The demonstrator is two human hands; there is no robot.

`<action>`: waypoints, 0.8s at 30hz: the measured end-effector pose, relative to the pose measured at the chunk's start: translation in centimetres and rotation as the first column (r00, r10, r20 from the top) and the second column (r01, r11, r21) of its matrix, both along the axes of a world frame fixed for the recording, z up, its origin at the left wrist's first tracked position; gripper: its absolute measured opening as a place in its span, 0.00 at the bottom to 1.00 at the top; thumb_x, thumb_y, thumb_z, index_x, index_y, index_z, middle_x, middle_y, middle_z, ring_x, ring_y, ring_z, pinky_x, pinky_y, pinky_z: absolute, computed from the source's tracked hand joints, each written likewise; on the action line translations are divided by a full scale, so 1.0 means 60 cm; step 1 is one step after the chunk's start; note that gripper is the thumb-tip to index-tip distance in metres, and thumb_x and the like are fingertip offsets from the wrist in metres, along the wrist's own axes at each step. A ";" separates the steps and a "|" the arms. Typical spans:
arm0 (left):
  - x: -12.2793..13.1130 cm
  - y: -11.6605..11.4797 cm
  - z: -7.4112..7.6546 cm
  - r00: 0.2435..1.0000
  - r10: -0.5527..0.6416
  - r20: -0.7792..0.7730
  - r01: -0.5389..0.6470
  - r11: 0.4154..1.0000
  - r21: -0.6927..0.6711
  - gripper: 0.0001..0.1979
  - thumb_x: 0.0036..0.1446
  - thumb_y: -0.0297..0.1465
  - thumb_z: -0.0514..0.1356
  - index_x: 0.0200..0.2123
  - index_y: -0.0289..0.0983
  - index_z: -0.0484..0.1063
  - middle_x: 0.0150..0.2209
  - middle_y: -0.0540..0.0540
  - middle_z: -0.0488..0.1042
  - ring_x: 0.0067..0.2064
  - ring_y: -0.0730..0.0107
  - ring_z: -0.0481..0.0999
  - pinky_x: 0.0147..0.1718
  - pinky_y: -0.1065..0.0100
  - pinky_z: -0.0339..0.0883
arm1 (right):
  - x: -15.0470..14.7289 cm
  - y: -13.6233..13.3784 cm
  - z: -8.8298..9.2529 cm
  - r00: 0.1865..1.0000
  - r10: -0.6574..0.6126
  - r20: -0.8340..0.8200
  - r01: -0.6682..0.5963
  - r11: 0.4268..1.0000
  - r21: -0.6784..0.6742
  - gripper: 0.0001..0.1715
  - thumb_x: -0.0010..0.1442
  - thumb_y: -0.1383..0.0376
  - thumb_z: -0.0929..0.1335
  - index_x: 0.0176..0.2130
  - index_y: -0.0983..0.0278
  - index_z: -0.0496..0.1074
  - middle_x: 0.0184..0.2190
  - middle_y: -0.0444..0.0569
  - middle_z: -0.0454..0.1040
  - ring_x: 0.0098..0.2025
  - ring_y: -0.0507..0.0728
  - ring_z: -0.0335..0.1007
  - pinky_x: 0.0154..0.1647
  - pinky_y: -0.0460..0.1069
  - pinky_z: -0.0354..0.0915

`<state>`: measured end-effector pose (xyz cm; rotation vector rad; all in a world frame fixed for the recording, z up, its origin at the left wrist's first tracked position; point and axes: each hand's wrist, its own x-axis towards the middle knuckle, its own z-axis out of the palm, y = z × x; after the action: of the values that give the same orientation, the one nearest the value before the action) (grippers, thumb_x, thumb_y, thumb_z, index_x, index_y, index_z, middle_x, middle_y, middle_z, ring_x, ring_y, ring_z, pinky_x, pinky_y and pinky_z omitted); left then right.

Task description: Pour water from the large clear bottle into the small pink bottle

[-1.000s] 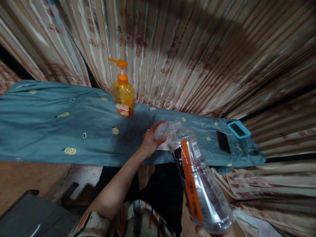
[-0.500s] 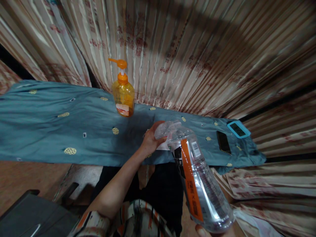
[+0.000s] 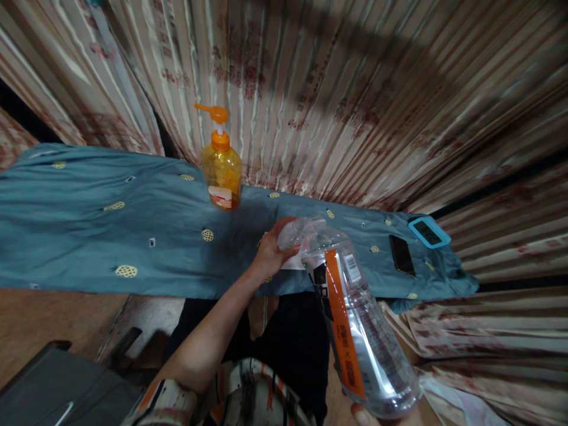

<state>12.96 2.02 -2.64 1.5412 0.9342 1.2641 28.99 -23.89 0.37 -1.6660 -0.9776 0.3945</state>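
Observation:
A big clear plastic bottle (image 3: 373, 331) with an orange and black label leans over the table's front edge, its base toward me and its top pointing away to the left. My right hand (image 3: 366, 415) grips it near the base; most of that hand is hidden behind it. My left hand (image 3: 271, 251) is closed around a small clear plastic piece (image 3: 293, 234) against the bottle's top. Whether this piece is a separate container or part of the bottle, I cannot tell. Something white and flat (image 3: 293, 261) shows just below the left hand.
On the blue-green pineapple-print cloth (image 3: 155, 225) stands an orange pump bottle (image 3: 222, 168), at the back. A dark phone (image 3: 402, 255) and a light-blue framed display (image 3: 428, 232) lie at the right. Pleated curtains (image 3: 284, 106) hang behind. A grey chair (image 3: 66, 390) is at lower left.

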 end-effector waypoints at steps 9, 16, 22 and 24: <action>-0.002 -0.001 0.006 0.999 0.017 -0.034 -0.017 1.000 0.002 0.29 0.50 0.35 0.70 0.56 0.36 0.70 0.52 0.41 0.79 0.50 0.57 0.79 0.50 0.61 0.72 | 0.000 -0.001 -0.002 1.000 -0.007 0.005 0.007 1.000 -0.003 0.26 0.66 0.54 0.70 0.59 0.62 0.69 0.58 0.53 0.72 0.55 0.62 0.74 0.54 0.63 0.73; -0.001 0.000 0.004 0.999 0.018 -0.032 -0.018 1.000 -0.001 0.30 0.50 0.35 0.70 0.56 0.37 0.70 0.52 0.41 0.79 0.51 0.56 0.79 0.51 0.61 0.72 | 0.002 -0.003 -0.007 1.000 0.002 -0.008 -0.002 1.000 -0.012 0.26 0.66 0.55 0.70 0.59 0.62 0.69 0.58 0.53 0.72 0.55 0.62 0.74 0.54 0.62 0.73; -0.001 -0.001 0.003 1.000 0.004 0.000 -0.004 1.000 0.002 0.29 0.51 0.36 0.70 0.56 0.36 0.70 0.52 0.40 0.79 0.51 0.56 0.79 0.51 0.61 0.72 | 0.002 -0.003 -0.007 1.000 0.006 -0.018 -0.006 1.000 -0.013 0.26 0.66 0.55 0.70 0.59 0.62 0.69 0.58 0.53 0.72 0.55 0.62 0.73 0.54 0.63 0.73; -0.001 -0.001 0.002 1.000 0.003 0.000 -0.003 1.000 -0.008 0.30 0.51 0.36 0.70 0.56 0.37 0.70 0.52 0.41 0.79 0.51 0.56 0.79 0.51 0.62 0.72 | 0.002 -0.004 -0.006 1.000 0.008 -0.022 -0.008 1.000 -0.012 0.26 0.66 0.55 0.70 0.59 0.62 0.69 0.58 0.53 0.72 0.55 0.62 0.74 0.54 0.62 0.73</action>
<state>12.92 1.98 -2.53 1.5340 0.9408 1.2611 29.13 -24.12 0.01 -1.6660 -0.9680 0.4241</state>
